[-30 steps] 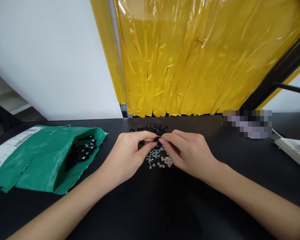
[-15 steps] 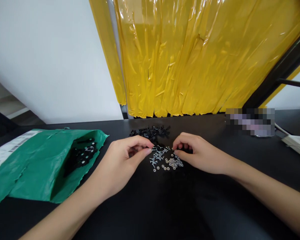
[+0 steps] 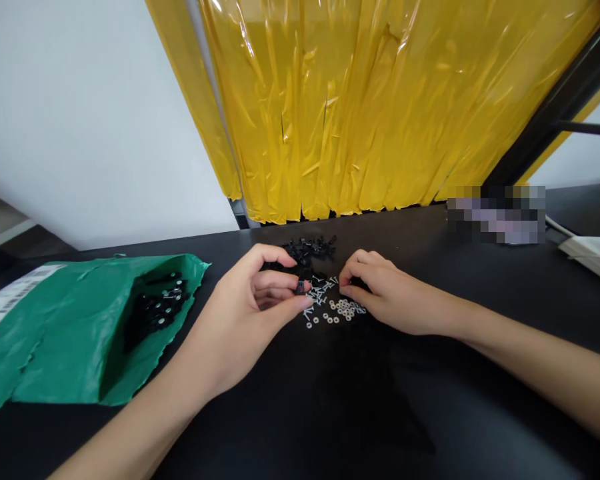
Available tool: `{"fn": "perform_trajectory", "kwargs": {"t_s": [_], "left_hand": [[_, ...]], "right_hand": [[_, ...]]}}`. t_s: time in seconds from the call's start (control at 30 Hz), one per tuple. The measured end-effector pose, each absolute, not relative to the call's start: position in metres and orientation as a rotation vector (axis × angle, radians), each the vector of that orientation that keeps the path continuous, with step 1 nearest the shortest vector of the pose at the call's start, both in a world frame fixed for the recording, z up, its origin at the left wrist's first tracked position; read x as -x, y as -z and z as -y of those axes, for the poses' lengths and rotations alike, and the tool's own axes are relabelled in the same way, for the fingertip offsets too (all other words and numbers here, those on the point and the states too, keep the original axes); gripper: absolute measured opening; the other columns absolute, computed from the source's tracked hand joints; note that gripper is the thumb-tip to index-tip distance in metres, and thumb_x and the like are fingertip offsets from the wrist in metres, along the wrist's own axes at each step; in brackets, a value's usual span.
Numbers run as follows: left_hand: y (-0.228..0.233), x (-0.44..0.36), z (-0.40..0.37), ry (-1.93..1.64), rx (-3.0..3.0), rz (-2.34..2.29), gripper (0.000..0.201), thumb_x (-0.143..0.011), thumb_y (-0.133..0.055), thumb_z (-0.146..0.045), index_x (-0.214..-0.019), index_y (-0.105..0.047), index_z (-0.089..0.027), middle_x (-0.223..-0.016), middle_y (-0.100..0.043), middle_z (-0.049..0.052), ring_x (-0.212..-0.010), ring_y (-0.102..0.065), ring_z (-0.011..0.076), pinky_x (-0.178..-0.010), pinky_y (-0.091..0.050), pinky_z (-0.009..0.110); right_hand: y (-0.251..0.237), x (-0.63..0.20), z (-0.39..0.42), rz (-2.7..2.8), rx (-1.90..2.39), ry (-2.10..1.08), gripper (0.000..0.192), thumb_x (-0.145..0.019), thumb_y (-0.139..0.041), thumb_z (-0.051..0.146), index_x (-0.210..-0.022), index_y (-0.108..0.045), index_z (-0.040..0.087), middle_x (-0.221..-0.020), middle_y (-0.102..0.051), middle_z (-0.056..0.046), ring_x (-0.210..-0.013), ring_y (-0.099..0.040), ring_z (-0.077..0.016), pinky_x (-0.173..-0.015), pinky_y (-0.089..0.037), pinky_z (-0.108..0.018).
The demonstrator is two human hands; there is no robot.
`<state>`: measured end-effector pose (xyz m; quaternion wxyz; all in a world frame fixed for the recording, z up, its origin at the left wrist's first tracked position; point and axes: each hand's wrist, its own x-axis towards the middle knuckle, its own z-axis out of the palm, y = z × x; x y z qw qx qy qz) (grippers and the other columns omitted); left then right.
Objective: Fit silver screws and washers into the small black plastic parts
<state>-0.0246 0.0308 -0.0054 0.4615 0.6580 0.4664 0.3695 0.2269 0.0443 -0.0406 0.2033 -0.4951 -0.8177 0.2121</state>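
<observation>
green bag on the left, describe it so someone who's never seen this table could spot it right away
On the black table, look at the left edge, left of the left hand. The green bag lies flat there, its torn mouth facing the hands, with small black parts inside. It is the only green thing and carries a white label.

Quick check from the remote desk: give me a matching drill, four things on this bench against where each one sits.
Things:
1. green bag
2. washers
3. black clip
4. clip pile

Places:
A. pinched in the left hand
B. far side of the table, near the yellow curtain
C. at the left, mouth open, black parts inside
D. loose on the table just under the right hand

Pairs: 1-C, 2-D, 3-A, 4-B
</observation>
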Motion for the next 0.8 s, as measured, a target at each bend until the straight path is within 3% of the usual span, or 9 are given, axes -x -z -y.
{"fn": "perform_trajectory", "kwargs": {"t_s": [0.1,0.23,0.4,0.6,0.8], "left_hand": [[0.004,0.023,-0.032,-0.894,-1.634,-1.162,0.038,-0.083,-0.082,-0.025,-0.117,-0.064,-0.028,-0.095,-0.081,-0.002,-0.086,-0.076,0.0138,-0.078,-0.061,0.021],[0.004,0.021,-0.033,-0.841,-1.597,-1.142,0.029,-0.084,-0.080,-0.024,-0.112,-0.073,-0.025,-0.095,-0.080,-0.001,-0.078,-0.075,0.0126,-0.073,-0.063,0.020],[0.006,0.019,-0.033,-0.864,-1.458,-1.124,0.026,-0.080,-0.082,-0.021,-0.106,-0.075,-0.022,-0.098,-0.082,0.002,-0.079,-0.077,0.0145,-0.075,-0.066,0.023],[0.007,0.017,-0.033,-0.866,-1.358,-1.112,0.021,-0.078,-0.084,-0.020,-0.097,-0.076,-0.020,-0.098,-0.082,0.004,-0.083,-0.077,0.0156,-0.075,-0.066,0.024],[0.008,0.015,-0.029,-0.876,-1.298,-1.084,0.026,-0.074,-0.089,-0.026,-0.097,-0.077,-0.020,-0.096,-0.081,0.004,-0.082,-0.077,0.0163,-0.073,-0.066,0.024]], "right_hand": [[0.042,-0.227,-0.044,2.254,1.369,-0.598,0.013,-0.102,-0.051,0.027,-0.097,-0.063,0.023,-0.108,-0.061,-0.006,-0.104,-0.054,-0.0250,-0.094,-0.042,-0.044],[0.042,-0.225,-0.043,2.194,1.374,-0.589,0.011,-0.103,-0.050,0.025,-0.096,-0.059,0.023,-0.107,-0.063,-0.007,-0.103,-0.052,-0.0257,-0.094,-0.041,-0.045],[0.038,-0.222,-0.042,2.069,1.386,-0.642,0.015,-0.104,-0.050,0.028,-0.097,-0.062,0.024,-0.097,-0.067,-0.005,-0.101,-0.056,-0.0247,-0.092,-0.043,-0.044],[0.032,-0.221,-0.045,1.889,1.283,-0.901,0.012,-0.099,-0.061,0.029,-0.092,-0.068,0.022,-0.089,-0.071,0.000,-0.087,-0.064,-0.0174,-0.082,-0.049,-0.034],[0.032,-0.221,-0.046,1.678,1.231,-1.035,0.012,-0.091,-0.070,0.031,-0.097,-0.075,0.022,-0.091,-0.075,-0.001,-0.086,-0.068,-0.0172,-0.081,-0.053,-0.033]]}}
